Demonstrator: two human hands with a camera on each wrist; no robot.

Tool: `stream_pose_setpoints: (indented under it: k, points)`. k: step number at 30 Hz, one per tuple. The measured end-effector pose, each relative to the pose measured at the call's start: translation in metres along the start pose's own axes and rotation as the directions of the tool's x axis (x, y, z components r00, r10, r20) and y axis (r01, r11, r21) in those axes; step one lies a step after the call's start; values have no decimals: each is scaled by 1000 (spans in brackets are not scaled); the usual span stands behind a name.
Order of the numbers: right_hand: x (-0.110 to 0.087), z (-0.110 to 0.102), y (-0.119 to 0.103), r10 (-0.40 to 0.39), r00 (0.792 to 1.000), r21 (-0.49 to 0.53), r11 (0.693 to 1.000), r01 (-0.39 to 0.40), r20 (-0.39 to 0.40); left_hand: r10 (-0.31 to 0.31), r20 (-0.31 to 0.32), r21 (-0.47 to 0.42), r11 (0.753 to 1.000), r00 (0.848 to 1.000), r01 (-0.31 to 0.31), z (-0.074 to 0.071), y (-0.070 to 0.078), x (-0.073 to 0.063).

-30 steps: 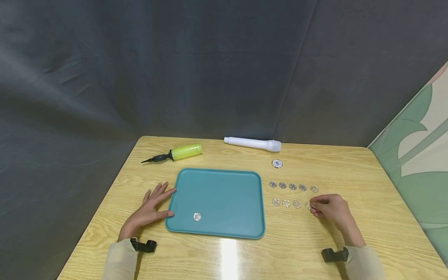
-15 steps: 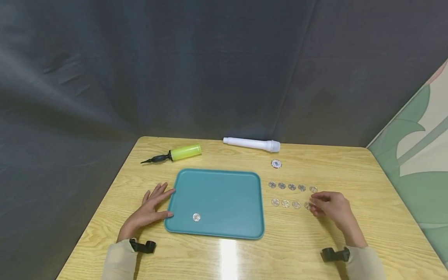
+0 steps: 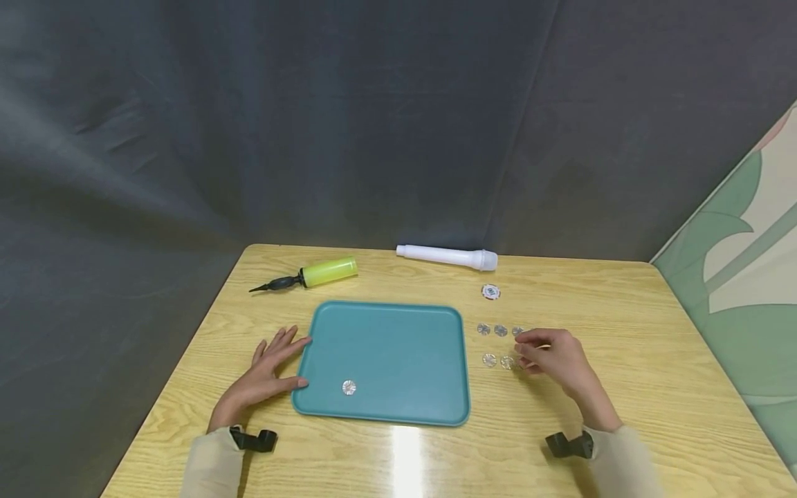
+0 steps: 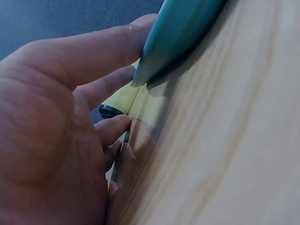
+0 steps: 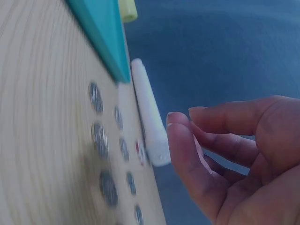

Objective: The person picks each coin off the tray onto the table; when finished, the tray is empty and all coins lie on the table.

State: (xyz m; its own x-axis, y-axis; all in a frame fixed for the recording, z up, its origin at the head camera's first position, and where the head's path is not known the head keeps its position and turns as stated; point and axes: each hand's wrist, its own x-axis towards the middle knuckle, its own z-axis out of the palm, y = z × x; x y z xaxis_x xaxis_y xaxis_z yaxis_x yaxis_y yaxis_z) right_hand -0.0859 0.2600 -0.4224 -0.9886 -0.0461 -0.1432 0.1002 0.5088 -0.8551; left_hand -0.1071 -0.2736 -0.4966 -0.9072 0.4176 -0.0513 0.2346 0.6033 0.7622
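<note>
My left hand (image 3: 261, 377) lies at the left edge of the teal tray (image 3: 386, 311), its fingers spread and the thumb and index fingertip touching the rim. One small shiny ribbed disc (image 3: 349, 387) sits inside the tray at lower left. To the right of the tray, my right hand (image 3: 554, 360) hovers above two rows of similar shiny discs (image 3: 489, 360). In the right wrist view its fingers (image 5: 225, 115) are loosely bent, with nothing seen between the tips. Several discs (image 5: 100, 139) show below them; in the head view the hand hides part of both rows.
A white and red poker chip (image 3: 490, 292) lies behind the disc rows. Farther back is a white toy microphone (image 3: 445, 256). A yellow-green balloon pump (image 3: 326, 272) with a black nozzle lies at back left. A dark curtain (image 3: 373, 138) hangs behind the table.
My right hand has let go of the disc at the right end of the near row and moved left over the rows. My left hand stays at the tray's edge.
</note>
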Motion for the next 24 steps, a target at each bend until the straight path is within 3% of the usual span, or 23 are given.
stream_pose_setpoints:
  k: [7, 18, 24]
  points:
    - [9, 21, -16, -54, 997, 36, 998, 52, 51, 3, -4, 7, 1000, 1000, -3, 0, 2, 0]
    - [19, 64, -43, -69, 987, 98, 994, 55, 148, 1, 0, 4, 1000, 1000, -1, 0, 3, -1]
    - [23, 88, -53, -115, 977, 86, 991, 100, 180, 3, -5, 6, 1000, 1000, -3, 0, 2, -1]
